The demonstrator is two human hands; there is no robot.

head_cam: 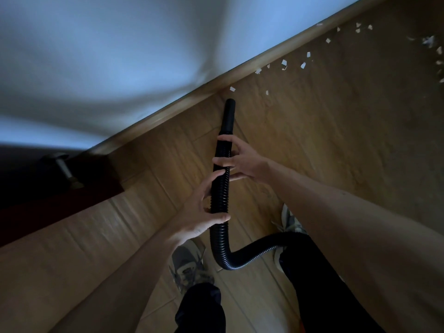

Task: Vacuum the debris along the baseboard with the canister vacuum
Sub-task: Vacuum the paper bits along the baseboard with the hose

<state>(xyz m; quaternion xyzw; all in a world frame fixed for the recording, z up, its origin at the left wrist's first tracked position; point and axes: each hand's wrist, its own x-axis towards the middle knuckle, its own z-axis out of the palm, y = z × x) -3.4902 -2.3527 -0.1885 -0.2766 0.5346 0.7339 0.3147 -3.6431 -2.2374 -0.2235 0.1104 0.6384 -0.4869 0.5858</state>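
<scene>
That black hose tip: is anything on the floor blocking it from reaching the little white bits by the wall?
Nothing visible does. The hose nozzle points at bare wood floor, with the nearest white scraps just ahead beside the baseboard. Both the left hand and right hand grip the hose.

the hose runs up the middle of the floor, its nozzle near the baseboard — the right hand grips it ahead of the left hand. paper scraps trail rightward along the baseboard, beyond the nozzle — two shoes stand behind the hands.
</scene>
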